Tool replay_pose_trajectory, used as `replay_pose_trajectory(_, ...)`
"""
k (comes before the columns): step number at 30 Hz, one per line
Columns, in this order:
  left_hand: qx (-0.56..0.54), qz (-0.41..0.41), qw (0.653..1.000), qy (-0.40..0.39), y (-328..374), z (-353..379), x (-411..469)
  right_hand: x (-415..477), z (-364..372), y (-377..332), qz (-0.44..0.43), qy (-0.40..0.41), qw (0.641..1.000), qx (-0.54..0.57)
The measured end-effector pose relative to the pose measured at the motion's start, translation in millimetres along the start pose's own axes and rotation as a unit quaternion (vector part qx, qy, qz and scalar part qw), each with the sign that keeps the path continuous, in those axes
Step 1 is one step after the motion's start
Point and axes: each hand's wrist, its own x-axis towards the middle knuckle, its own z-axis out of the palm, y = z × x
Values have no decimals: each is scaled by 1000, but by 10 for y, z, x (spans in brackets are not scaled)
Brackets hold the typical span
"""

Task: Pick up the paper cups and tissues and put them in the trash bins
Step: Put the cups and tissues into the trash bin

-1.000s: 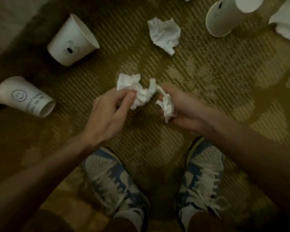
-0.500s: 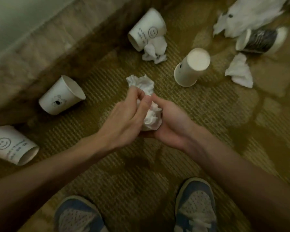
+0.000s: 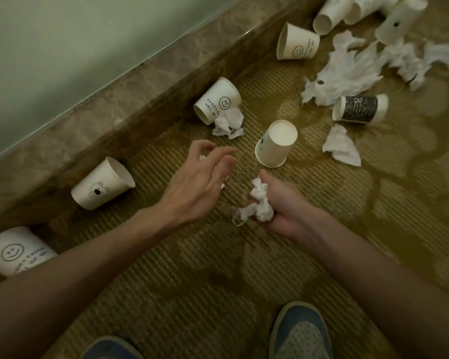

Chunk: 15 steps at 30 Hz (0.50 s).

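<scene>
- Gripping a tissue wad (image 3: 261,203), our right hand (image 3: 283,212) has its fingers curled tight round it, low over the carpet (image 3: 182,275); a twisted tail of paper pokes out to the left.
- Our left hand (image 3: 200,182) hovers just left of the wad, fingers apart and loosely bent, clamped on nothing we can see.
- Under that hand lies a second tissue (image 3: 202,158), mostly hidden. Only white scraps show past the fingers, and we cannot tell whether they touch it.
- Just beyond our hands an upturned cup (image 3: 276,145) stands mouth-down on the carpet.
- A smiley cup (image 3: 218,102) lies on its side by the marble ledge (image 3: 130,99), with a crumpled tissue (image 3: 228,124) touching its mouth.
- A bear cup (image 3: 103,183) lies tipped against the ledge further left, and a corner cup (image 3: 13,251) sits partly behind our left forearm.
- To the right a black cup (image 3: 359,108) lies on its side, with a loose tissue (image 3: 342,147) near it and a tissue heap (image 3: 347,71) just behind.
- A far cup (image 3: 297,45) lies on its side by the ledge, with more cups beyond it.
- Our shoe (image 3: 300,332) shows at the bottom edge.
</scene>
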Motion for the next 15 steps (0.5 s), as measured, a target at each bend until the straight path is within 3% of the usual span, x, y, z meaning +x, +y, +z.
replay_pose_trajectory(4, 60, -66, 990, -113, -217, 88, 114, 37, -120, -33, -2, 23, 1000, -7)
replay_pose_trajectory(7, 89, -76, 982, -147, -253, 152, 151, 53, -119, -15, 3, 12, 1000, 8)
replay_pose_trajectory(10, 53, -77, 990, -106, -230, 158, 107, 65, -58, 24, 4, 8, 1000, 6)
replay_pose_trajectory(13, -112, -130, 985, -25, -144, 105, 35, 71, 12, 34, 7, -15, 999, 30)
replay_pose_trajectory(15, -203, -121, 971, 27, -43, 94, -20, 66, 65, 44, 1, -69, 996, 49)
